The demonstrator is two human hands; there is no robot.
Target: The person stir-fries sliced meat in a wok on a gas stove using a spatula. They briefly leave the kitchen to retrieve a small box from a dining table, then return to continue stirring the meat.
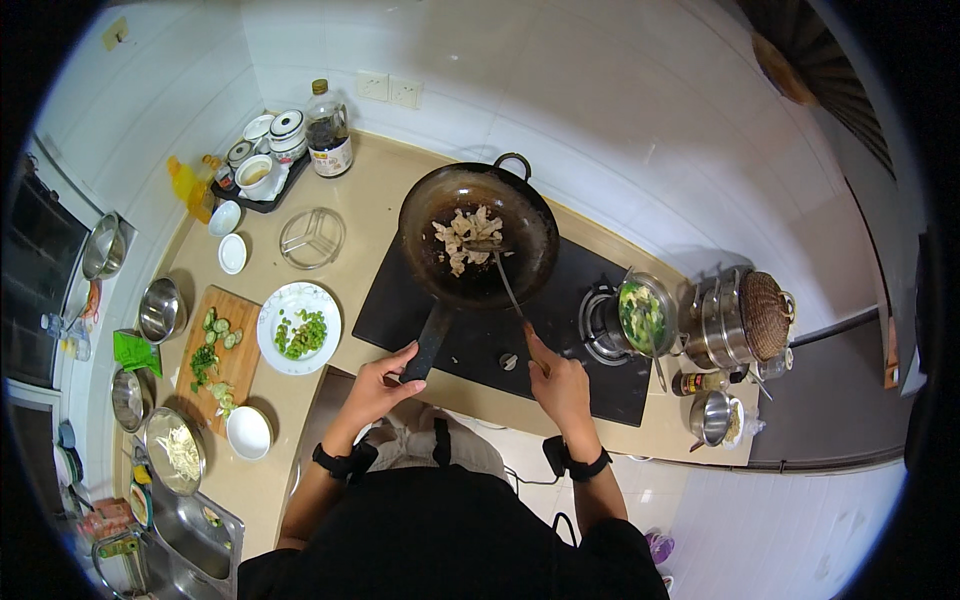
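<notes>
My left hand [382, 382] is at the end of the dark wok handle [431, 337], its thumb and fingers loosely about it. The black wok [536, 240] stands on the left side of the cooktop. Pale cooked pieces [469, 232], perhaps meat or egg, lie in its middle. In my right hand [559, 386] is the wooden grip of a metal wok spatula [506, 281]. The spatula's blade rests among the pale pieces.
A pan of greens and egg [641, 315] sits by the right burner, with a stacked steamer pot [720, 319] beyond. Left are a plate of chopped green vegetables [262, 349], a cutting board [244, 360], a wire rack [311, 236] and a sauce bottle [328, 135].
</notes>
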